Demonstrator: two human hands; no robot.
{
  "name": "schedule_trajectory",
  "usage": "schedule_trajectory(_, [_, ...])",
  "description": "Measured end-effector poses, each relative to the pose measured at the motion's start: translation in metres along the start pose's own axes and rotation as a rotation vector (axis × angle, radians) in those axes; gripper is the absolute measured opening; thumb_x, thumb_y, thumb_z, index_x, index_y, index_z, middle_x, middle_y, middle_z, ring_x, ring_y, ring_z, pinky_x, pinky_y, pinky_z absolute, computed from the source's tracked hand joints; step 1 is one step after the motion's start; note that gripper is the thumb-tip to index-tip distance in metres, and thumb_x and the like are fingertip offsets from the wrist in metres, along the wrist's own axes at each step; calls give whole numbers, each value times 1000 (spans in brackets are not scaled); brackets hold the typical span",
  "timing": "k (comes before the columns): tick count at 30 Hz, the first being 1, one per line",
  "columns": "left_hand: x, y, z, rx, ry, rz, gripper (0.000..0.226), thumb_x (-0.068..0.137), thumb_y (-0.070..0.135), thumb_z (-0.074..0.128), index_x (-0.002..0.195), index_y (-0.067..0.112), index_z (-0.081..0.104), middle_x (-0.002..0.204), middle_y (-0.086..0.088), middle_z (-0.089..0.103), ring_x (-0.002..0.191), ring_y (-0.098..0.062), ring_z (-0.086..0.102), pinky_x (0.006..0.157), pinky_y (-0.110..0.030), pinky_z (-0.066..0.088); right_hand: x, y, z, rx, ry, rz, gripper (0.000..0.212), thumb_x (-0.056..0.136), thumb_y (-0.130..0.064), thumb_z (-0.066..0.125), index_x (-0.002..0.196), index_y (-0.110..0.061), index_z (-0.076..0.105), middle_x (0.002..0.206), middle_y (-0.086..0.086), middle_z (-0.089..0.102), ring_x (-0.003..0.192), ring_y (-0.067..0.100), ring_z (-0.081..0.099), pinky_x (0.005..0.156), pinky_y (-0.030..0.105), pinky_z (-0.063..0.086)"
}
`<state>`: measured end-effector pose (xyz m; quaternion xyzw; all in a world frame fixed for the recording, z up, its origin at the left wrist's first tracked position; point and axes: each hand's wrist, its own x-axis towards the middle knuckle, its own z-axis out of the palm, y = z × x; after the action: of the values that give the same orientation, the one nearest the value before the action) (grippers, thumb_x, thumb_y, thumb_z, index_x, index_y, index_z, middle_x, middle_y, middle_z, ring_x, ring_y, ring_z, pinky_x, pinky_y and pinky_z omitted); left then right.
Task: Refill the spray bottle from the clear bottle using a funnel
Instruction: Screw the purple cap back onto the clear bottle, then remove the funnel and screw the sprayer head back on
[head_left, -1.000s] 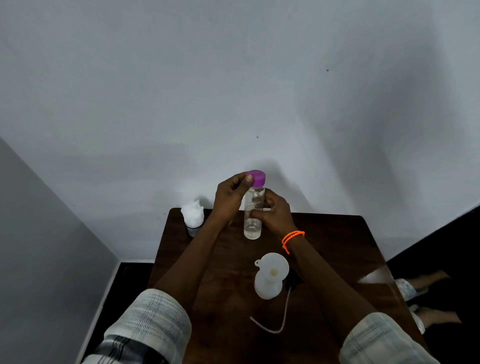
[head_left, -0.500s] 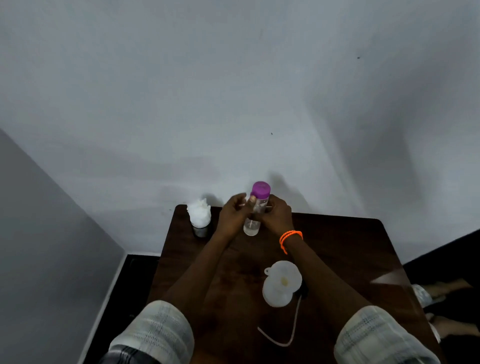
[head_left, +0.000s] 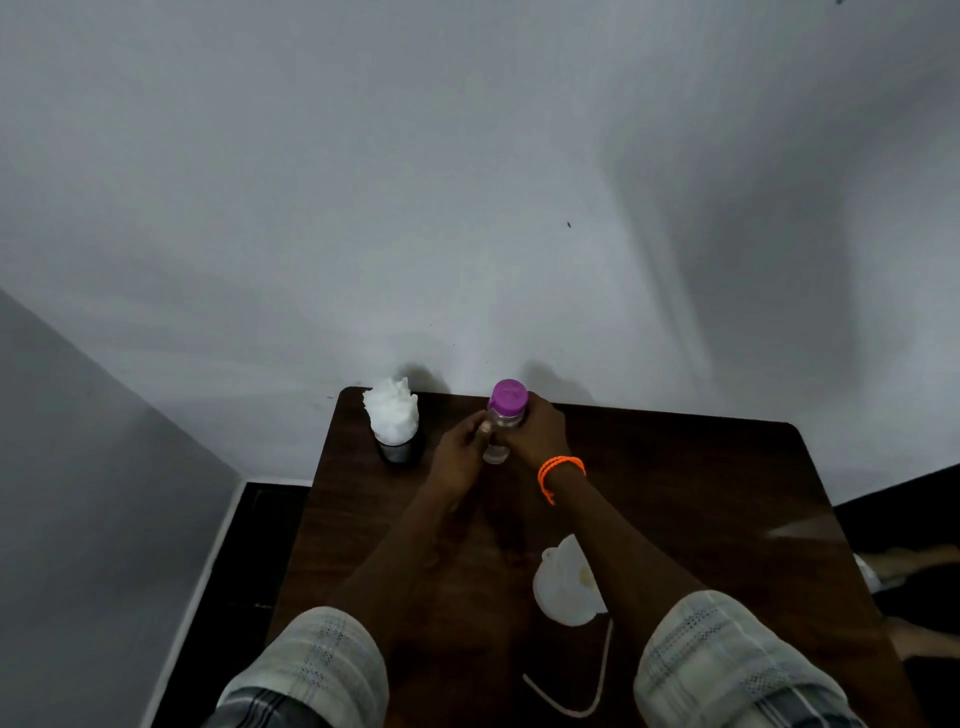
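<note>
Clear bottle with a purple cap stands upright at the far middle of a dark wooden table, close to the wall. Both hands are on it. The left hand wraps its fingers around the body from the left, and the right hand, with an orange band at the wrist, grips it from the right just under the cap. The cap looks closed.

Nearer the person, well apart from the bottle, a white funnel sits in the neck of a white container, presumably the spray bottle; the right forearm partly hides it. A thin pale tube, likely the sprayer's dip tube, curves on the table just beside it. The sprayer head itself cannot be made out.

Judging by this layout, the pouring seems finished, or the bottle is being parked: the clear bottle is capped and set back, the funnel has yet to be lifted out, and the sprayer must go back on.

Compared with a second ago, the bottle has come down from a raised position to the tabletop, farther from the funnel, and the left hand has dropped from the cap to the body.

At the far left corner, a dark cup holds crumpled white tissue.
</note>
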<state>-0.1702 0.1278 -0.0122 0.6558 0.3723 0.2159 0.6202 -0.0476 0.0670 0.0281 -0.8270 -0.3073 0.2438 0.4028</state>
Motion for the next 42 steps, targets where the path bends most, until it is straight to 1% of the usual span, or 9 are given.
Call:
schedule_trajectory(4, [10, -13, 4, -40, 15, 7, 31, 103, 21, 54, 130, 9, 62, 123, -4, 70, 115, -15, 65, 98, -29, 52, 8, 2, 5, -20, 14, 16, 40, 71, -29, 88, 103, -11, 73, 98, 6, 75, 89, 13, 67, 58, -1, 36])
schedule_trajectory(10, [11, -18, 5, -100, 12, -17, 30, 103, 20, 53, 130, 10, 61, 121, -2, 69, 105, -2, 65, 91, -19, 52, 10, 9, 12, -40, 4, 20, 41, 74, -34, 85, 106, -13, 72, 102, 7, 76, 96, 20, 70, 74, 17, 41])
schedule_trajectory(13, [12, -23, 4, -114, 37, -86, 55, 96, 46, 58, 141, 14, 53, 136, -3, 62, 123, -14, 60, 105, -38, 49, 8, 7, 10, -30, -9, 18, 43, 72, -30, 87, 108, -14, 70, 102, 6, 75, 92, 17, 68, 75, 19, 42])
schedule_trajectory(17, [7, -15, 4, -89, 150, -182, 49, 100, 32, 58, 143, 10, 50, 137, -9, 59, 123, -21, 58, 107, -44, 47, 6, 9, 0, -74, -11, 11, 44, 67, -24, 89, 105, -12, 69, 95, 5, 73, 90, 19, 69, 74, 21, 45])
schedule_trajectory(20, [-8, -7, 5, -172, 254, -220, 37, 99, 24, 59, 133, 8, 56, 122, -13, 66, 107, -23, 65, 92, -39, 55, -1, 12, -17, -110, -6, 12, 50, 66, -17, 90, 109, -5, 68, 99, 10, 71, 94, 23, 67, 80, 24, 47])
schedule_trajectory(24, [-41, 4, 11, -202, 148, -330, 20, 99, 27, 59, 103, 11, 70, 82, -10, 71, 72, -20, 63, 60, -29, 49, -20, 22, -47, -129, -32, 48, 59, 61, -13, 94, 113, -4, 69, 106, 13, 71, 99, 24, 67, 89, 29, 53])
schedule_trajectory(27, [-63, 8, 20, -224, 62, -421, 21, 98, 24, 61, 94, 7, 71, 78, -11, 70, 72, -26, 59, 55, -29, 43, -40, 34, -66, -137, -11, 50, 47, 62, -14, 93, 105, -7, 73, 100, 11, 74, 93, 22, 69, 92, 36, 55])
schedule_trajectory(34, [-112, 17, 44, -228, -56, -534, 33, 90, 47, 68, 88, 14, 73, 69, 0, 68, 57, -13, 59, 47, -23, 39, -100, 56, -111, -124, -7, 56, 25, 73, -28, 86, 93, -16, 77, 90, 0, 75, 87, 13, 70, 84, 29, 56])
schedule_trajectory(42, [-145, 38, 49, -333, -138, -611, 14, 92, 17, 70, 92, 4, 71, 71, -9, 63, 55, -14, 54, 41, -20, 40, -158, 74, -139, 26, -30, 190, 16, 82, -31, 82, 86, -16, 78, 75, 3, 75, 67, 17, 74, 57, 32, 62])
